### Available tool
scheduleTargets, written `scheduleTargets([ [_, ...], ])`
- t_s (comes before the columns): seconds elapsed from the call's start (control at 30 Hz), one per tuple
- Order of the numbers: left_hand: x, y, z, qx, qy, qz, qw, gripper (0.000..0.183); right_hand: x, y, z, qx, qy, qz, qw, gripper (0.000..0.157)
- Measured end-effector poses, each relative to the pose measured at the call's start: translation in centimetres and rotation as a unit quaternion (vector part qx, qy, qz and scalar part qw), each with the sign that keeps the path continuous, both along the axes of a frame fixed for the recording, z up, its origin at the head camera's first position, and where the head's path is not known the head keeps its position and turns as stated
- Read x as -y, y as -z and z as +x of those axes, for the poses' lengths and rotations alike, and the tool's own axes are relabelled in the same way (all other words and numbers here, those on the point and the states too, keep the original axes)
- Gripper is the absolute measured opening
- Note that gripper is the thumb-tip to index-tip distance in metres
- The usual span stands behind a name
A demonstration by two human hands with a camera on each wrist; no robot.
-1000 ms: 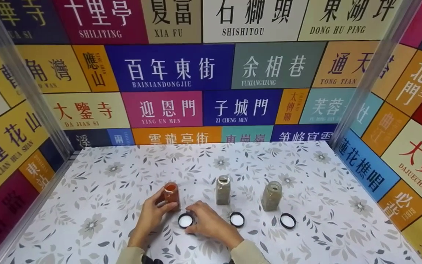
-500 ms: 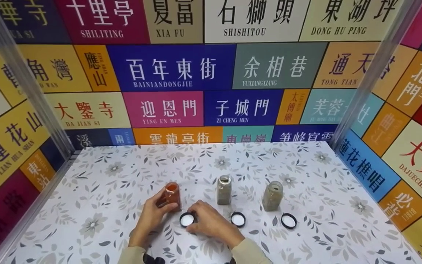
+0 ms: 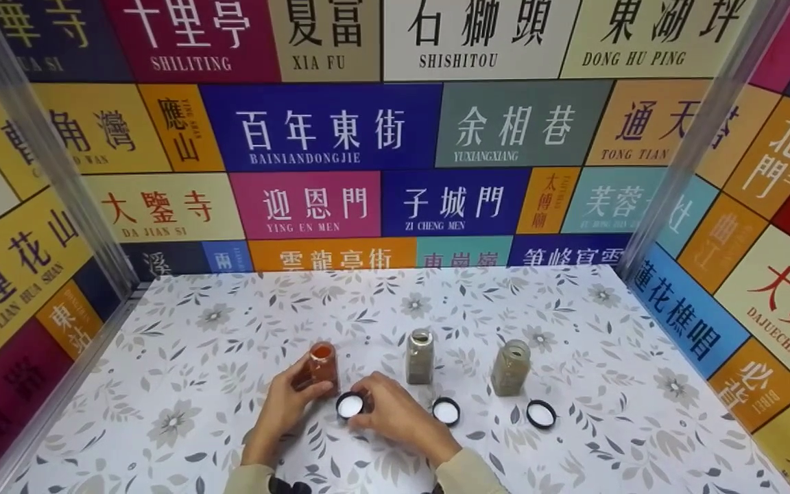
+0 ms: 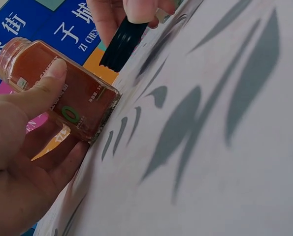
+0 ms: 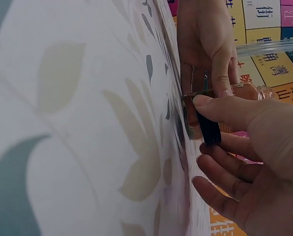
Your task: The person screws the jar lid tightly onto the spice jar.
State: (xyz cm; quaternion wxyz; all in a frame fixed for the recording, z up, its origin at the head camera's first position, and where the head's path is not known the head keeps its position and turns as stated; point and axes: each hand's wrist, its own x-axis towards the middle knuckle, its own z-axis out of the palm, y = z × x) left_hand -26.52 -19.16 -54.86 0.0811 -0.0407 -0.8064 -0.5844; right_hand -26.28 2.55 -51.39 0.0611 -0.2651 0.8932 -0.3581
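My left hand (image 3: 285,409) grips a square glass jar of orange-red powder (image 3: 323,367), thumb on one side and fingers on the other. The jar stands uncapped on the table; its label shows in the left wrist view beside the thumb (image 4: 55,73). Just right of it, my right hand (image 3: 395,412) pinches a black screw lid (image 3: 350,406) by its edge, white inner side up. In the right wrist view this lid (image 5: 209,129) sits between thumb and index finger, the other fingers loosely bent. The lid is tilted and close over the tabletop.
Two more uncapped jars, a middle one (image 3: 420,360) and a right one (image 3: 511,370), hold greyish-green contents. Before them lie two black lids, one in the middle (image 3: 446,412) and one at right (image 3: 541,414), white side up. Printed panels (image 3: 319,127) wall the flowered table (image 3: 230,343).
The lid in my right hand has risen slightly and moved a little toward the jar. My left hand keeps its grip on the jar. The view has shifted very slightly.
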Motion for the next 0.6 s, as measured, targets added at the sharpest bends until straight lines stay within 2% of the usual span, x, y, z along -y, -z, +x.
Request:
scheduleTargets([
  [0.27, 0.2, 0.1, -0.1, 0.006, -0.006, 0.007, 0.9999, 0.072, 0.3, -0.7, -0.1, -0.040, 0.038, -0.041, 0.998, 0.043],
  [0.6, 0.1, 0.2, -0.3, 0.018, -0.011, -0.002, 0.9998, 0.072, 0.8, -1.3, -0.2, -0.101, 0.074, -0.089, 0.988, 0.044],
])
